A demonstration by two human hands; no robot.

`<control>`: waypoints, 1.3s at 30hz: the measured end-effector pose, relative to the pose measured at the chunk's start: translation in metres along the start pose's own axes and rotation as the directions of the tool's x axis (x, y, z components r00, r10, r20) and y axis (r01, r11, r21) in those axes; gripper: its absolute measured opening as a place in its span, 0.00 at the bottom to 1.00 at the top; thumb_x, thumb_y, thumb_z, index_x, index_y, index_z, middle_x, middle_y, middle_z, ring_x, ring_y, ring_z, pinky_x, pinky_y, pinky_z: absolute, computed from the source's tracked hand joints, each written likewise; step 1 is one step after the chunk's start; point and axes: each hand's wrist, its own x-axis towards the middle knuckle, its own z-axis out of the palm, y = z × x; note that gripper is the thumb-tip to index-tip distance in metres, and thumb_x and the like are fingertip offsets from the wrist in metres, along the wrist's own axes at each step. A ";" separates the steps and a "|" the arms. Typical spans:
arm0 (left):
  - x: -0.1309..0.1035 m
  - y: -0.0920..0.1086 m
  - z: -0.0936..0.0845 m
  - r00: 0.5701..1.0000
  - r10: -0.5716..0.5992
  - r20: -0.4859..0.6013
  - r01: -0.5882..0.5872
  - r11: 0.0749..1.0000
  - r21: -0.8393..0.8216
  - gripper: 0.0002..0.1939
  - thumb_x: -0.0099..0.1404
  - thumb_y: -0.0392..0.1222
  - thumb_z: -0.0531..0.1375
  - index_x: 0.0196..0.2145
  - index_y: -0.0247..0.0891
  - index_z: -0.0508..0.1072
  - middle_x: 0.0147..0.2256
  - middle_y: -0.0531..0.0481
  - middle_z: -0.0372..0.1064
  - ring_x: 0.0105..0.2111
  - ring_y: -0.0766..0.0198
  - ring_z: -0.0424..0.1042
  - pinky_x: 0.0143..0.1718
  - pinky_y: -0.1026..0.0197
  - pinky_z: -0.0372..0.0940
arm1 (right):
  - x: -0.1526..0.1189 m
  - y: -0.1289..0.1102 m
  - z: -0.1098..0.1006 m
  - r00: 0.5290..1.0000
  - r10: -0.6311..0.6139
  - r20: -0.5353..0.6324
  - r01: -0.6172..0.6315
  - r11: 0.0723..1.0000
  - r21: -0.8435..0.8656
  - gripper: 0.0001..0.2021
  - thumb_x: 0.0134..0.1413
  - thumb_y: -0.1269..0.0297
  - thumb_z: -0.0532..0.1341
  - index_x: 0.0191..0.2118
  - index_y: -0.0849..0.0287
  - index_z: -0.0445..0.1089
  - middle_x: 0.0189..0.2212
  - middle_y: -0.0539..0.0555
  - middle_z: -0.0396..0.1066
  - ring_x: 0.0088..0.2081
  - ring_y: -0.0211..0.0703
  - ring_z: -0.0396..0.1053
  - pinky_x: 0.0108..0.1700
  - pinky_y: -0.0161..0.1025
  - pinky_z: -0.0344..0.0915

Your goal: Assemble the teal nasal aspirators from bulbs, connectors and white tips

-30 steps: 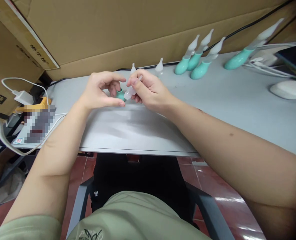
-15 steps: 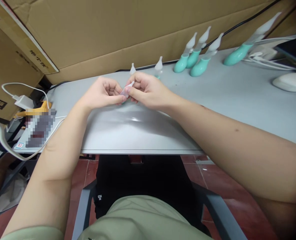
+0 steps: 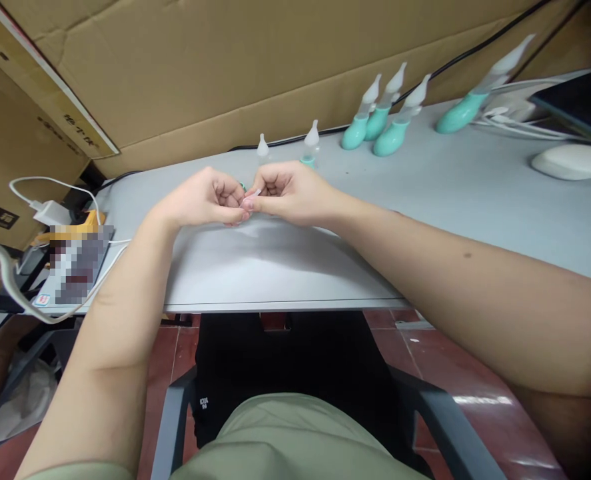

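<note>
My left hand (image 3: 208,197) and my right hand (image 3: 295,193) meet just above the desk, thumbs and fingers pinched together. Between them is a small nasal aspirator, mostly covered by the fingers; its whitish translucent tip (image 3: 256,193) pokes out by my right thumb. A speck of teal shows behind my left fingertips. Behind the hands stand two more nasal aspirators, one with a clear body and white tip (image 3: 262,148), the other (image 3: 312,143) with teal at its base. My right hand partly hides their lower ends.
Several teal-bulbed nasal aspirators (image 3: 392,137) stand or lean at the back right, another (image 3: 465,112) farther right. A white mouse (image 3: 572,162) and cables lie at the right edge. At left are a white charger (image 3: 52,213), a yellow object (image 3: 75,230) and a blurred phone-like item (image 3: 82,267). Cardboard (image 3: 275,73) walls the back.
Both hands have drawn closer together around the nasal aspirator, so less of its translucent part shows. The camera view has shifted slightly.
</note>
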 end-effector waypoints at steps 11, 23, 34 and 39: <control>0.001 0.000 -0.007 0.995 -0.102 0.000 0.101 0.986 -0.131 0.11 0.54 0.41 0.82 0.33 0.38 0.88 0.29 0.47 0.88 0.27 0.61 0.87 0.33 0.64 0.84 | -0.011 -0.016 0.005 0.978 -0.144 -0.151 0.135 0.989 -0.067 0.21 0.64 0.52 0.86 0.36 0.53 0.76 0.34 0.53 0.78 0.37 0.46 0.72 0.41 0.46 0.72; -0.004 0.002 -0.015 0.987 -0.159 0.027 0.162 0.964 -0.212 0.23 0.52 0.39 0.91 0.38 0.36 0.86 0.30 0.47 0.88 0.24 0.64 0.87 0.30 0.69 0.82 | -0.017 -0.022 0.008 0.873 0.138 0.467 0.050 0.928 -0.368 0.09 0.64 0.65 0.82 0.46 0.60 0.87 0.31 0.48 0.80 0.32 0.39 0.72 0.37 0.40 0.64; 0.005 -0.015 -0.002 0.992 -0.044 -0.116 0.008 0.957 -0.291 0.44 0.49 0.72 0.94 0.37 0.40 0.76 0.34 0.45 0.88 0.37 0.49 0.96 0.37 0.59 0.90 | -0.002 -0.001 0.008 0.989 -0.003 -0.150 0.005 1.000 0.011 0.28 0.56 0.44 0.92 0.38 0.56 0.78 0.33 0.54 0.78 0.34 0.42 0.72 0.35 0.42 0.70; 0.008 -0.015 0.004 0.988 -0.063 -0.139 0.010 0.937 -0.349 0.48 0.43 0.73 0.95 0.36 0.40 0.73 0.34 0.49 0.87 0.35 0.55 0.95 0.34 0.65 0.86 | -0.005 -0.003 0.012 0.981 0.086 -0.172 -0.080 0.996 0.039 0.21 0.62 0.52 0.88 0.38 0.56 0.78 0.33 0.54 0.79 0.31 0.41 0.68 0.32 0.42 0.65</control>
